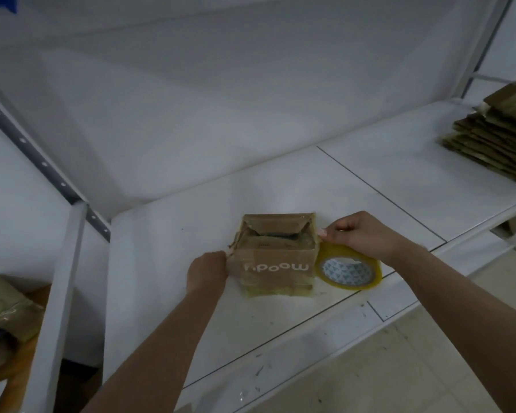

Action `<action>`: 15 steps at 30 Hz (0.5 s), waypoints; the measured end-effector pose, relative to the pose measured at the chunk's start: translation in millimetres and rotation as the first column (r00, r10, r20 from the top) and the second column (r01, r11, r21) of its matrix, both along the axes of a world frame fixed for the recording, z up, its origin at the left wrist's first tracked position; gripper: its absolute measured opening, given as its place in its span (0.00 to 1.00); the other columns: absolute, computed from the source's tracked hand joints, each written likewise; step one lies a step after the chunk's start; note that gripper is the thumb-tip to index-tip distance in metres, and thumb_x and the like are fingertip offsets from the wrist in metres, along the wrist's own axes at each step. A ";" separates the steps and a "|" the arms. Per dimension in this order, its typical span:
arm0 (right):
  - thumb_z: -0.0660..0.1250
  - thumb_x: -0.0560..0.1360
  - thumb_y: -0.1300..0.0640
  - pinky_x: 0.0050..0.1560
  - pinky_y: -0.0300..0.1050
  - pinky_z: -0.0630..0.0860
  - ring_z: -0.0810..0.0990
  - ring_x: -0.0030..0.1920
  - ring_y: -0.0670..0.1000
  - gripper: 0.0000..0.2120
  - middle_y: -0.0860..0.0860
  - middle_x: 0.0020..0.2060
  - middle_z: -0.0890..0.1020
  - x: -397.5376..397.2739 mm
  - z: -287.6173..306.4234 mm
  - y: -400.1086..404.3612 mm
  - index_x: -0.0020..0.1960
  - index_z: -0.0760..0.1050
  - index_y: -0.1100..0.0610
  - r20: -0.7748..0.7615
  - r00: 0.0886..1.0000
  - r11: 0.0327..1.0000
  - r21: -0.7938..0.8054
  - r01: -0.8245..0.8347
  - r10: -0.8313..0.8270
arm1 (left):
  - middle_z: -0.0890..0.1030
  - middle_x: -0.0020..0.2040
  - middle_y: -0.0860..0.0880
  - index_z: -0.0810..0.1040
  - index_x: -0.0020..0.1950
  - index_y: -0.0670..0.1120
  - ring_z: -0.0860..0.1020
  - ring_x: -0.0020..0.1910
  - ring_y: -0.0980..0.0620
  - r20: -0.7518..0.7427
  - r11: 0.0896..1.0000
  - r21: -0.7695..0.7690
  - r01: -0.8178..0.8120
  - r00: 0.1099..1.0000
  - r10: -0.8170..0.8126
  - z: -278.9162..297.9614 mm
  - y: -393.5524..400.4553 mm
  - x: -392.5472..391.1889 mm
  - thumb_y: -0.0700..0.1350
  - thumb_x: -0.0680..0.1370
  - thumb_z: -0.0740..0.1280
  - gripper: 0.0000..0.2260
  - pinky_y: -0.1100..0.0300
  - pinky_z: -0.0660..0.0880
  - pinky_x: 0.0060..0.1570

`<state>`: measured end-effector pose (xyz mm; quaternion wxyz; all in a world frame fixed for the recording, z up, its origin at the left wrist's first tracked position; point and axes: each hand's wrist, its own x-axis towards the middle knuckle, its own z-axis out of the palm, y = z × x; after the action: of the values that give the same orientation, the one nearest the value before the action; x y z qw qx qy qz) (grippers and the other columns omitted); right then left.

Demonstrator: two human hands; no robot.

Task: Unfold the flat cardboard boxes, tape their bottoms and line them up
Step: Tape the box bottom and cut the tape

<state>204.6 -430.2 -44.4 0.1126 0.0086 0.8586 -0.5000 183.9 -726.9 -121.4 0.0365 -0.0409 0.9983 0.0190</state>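
Note:
A small brown cardboard box (276, 257) stands on the white shelf (370, 204), white lettering upside down on its near face, its upper flaps partly folded in. My left hand (207, 272) presses against the box's left side. My right hand (361, 234) is at the box's upper right corner and pinches the strip of a yellowish roll of clear tape (348, 268), which hangs from it next to the box's right side. A stack of flat cardboard boxes (495, 138) lies at the far right of the shelf.
A white upright post (63, 278) with a perforated grey brace (27, 144) frames the shelf's left end. More flattened cardboard (9, 305) lies lower left beyond the post. The shelf's front edge runs diagonally above a tiled floor (399, 368).

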 end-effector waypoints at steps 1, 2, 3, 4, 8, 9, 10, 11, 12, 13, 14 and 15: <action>0.72 0.72 0.42 0.36 0.35 0.75 0.84 0.36 0.44 0.12 0.46 0.36 0.86 0.1 0.5 -0.5 0.41 0.85 0.50 0.001 1.000 1.000 0.007 -0.008 0.008 | 0.82 0.47 0.45 0.78 0.50 0.45 0.81 0.49 0.45 -0.033 0.998 0.053 -0.015 0.999 0.017 5.2 -7.0 1.5 0.37 0.77 0.59 0.10 0.58 0.73 0.44; 0.72 0.72 0.42 0.36 0.35 0.75 0.84 0.36 0.44 0.12 0.46 0.36 0.86 -0.1 0.9 -0.9 0.41 0.85 0.50 0.002 1.000 1.000 0.011 -0.013 0.013 | 0.81 0.47 0.44 0.78 0.50 0.43 0.81 0.49 0.43 -0.083 0.994 0.109 -0.029 0.996 0.038 13.5 -13.3 2.2 0.37 0.77 0.60 0.08 0.57 0.73 0.44; 0.72 0.72 0.41 0.36 0.35 0.76 0.84 0.36 0.45 0.12 0.47 0.36 0.86 -0.3 1.2 -1.2 0.42 0.85 0.50 0.004 1.000 1.000 0.014 -0.016 0.016 | 0.81 0.47 0.42 0.77 0.50 0.41 0.80 0.48 0.41 -0.143 0.984 0.176 -0.042 0.987 0.067 25.2 -18.9 2.2 0.37 0.77 0.61 0.06 0.55 0.73 0.45; 0.72 0.72 0.41 0.37 0.36 0.76 0.85 0.36 0.45 0.13 0.47 0.37 0.86 -0.7 1.4 -1.2 0.42 0.85 0.50 0.005 1.000 1.000 0.017 -0.017 0.017 | 0.80 0.46 0.40 0.75 0.50 0.39 0.80 0.47 0.40 -0.209 0.965 0.256 -0.048 0.973 0.103 39.7 -22.8 1.1 0.38 0.77 0.62 0.05 0.54 0.73 0.44; 0.71 0.72 0.40 0.40 0.40 0.77 0.85 0.38 0.48 0.14 0.48 0.38 0.86 -1.7 0.5 1.5 0.43 0.85 0.50 0.034 0.999 0.999 0.032 -0.035 0.034 | 0.81 0.42 0.45 0.77 0.49 0.40 0.79 0.38 0.50 -0.345 0.794 0.597 0.113 0.930 0.127 113.6 1.4 -1.6 0.39 0.81 0.60 0.07 0.60 0.74 0.39; 0.71 0.72 0.40 0.42 0.41 0.78 0.85 0.40 0.49 0.13 0.48 0.40 0.86 -2.2 0.0 2.4 0.44 0.85 0.49 0.043 0.998 0.998 0.039 -0.041 0.039 | 0.80 0.38 0.48 0.78 0.46 0.42 0.79 0.33 0.55 -0.317 0.702 0.691 0.174 0.945 0.078 128.8 18.0 1.3 0.39 0.81 0.60 0.08 0.66 0.74 0.35; 0.70 0.73 0.41 0.44 0.43 0.79 0.85 0.43 0.51 0.13 0.49 0.42 0.85 -2.6 -0.1 3.7 0.45 0.85 0.49 0.056 0.997 0.998 0.042 -0.046 0.043 | 0.80 0.36 0.50 0.78 0.43 0.43 0.78 0.29 0.59 -0.281 0.612 0.759 0.222 0.960 0.001 140.8 37.0 5.9 0.38 0.81 0.61 0.09 0.69 0.74 0.30; 0.70 0.74 0.43 0.46 0.43 0.78 0.84 0.45 0.51 0.11 0.49 0.44 0.85 -2.9 0.5 5.1 0.46 0.85 0.49 0.074 0.996 0.998 0.037 -0.049 0.046 | 0.81 0.34 0.50 0.78 0.42 0.44 0.79 0.27 0.59 -0.238 0.548 0.797 0.254 0.966 -0.101 148.3 57.1 10.6 0.39 0.81 0.62 0.10 0.69 0.73 0.28; 0.70 0.75 0.47 0.46 0.43 0.78 0.83 0.46 0.52 0.08 0.50 0.46 0.85 -3.2 1.6 7.1 0.47 0.85 0.48 0.095 0.994 0.998 0.022 -0.054 0.051 | 0.82 0.33 0.49 0.77 0.41 0.44 0.80 0.26 0.57 -0.188 0.500 0.824 0.266 0.961 -0.201 151.5 77.5 14.9 0.40 0.82 0.62 0.10 0.68 0.74 0.27; 0.68 0.76 0.51 0.45 0.42 0.77 0.82 0.47 0.52 0.06 0.50 0.48 0.84 -2.9 3.6 9.4 0.48 0.84 0.48 0.117 0.991 0.998 0.002 -0.063 0.062 | 0.82 0.32 0.49 0.77 0.41 0.44 0.80 0.26 0.55 -0.135 0.465 0.847 0.258 0.950 -0.282 151.3 96.3 18.1 0.42 0.82 0.61 0.11 0.66 0.75 0.26; 0.66 0.76 0.55 0.45 0.42 0.76 0.82 0.49 0.52 0.08 0.51 0.49 0.84 -2.7 5.4 12.5 0.49 0.84 0.47 0.136 0.987 0.997 -0.015 -0.080 0.081 | 0.82 0.30 0.49 0.76 0.41 0.45 0.79 0.24 0.53 -0.090 0.450 0.859 0.245 0.936 -0.339 147.9 111.5 19.9 0.43 0.83 0.60 0.11 0.64 0.75 0.25; 0.65 0.75 0.58 0.46 0.42 0.77 0.81 0.50 0.53 0.10 0.51 0.50 0.83 -2.2 6.9 16.1 0.50 0.83 0.47 0.155 0.983 0.995 -0.027 -0.100 0.102 | 0.81 0.29 0.49 0.75 0.41 0.45 0.78 0.23 0.53 -0.058 0.457 0.858 0.235 0.928 -0.369 141.7 121.8 19.4 0.44 0.83 0.60 0.11 0.64 0.74 0.25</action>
<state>202.4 -414.2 -37.5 0.2048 0.0031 0.8418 -0.4995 203.4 -605.0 20.4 0.1223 0.1590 0.8447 0.4962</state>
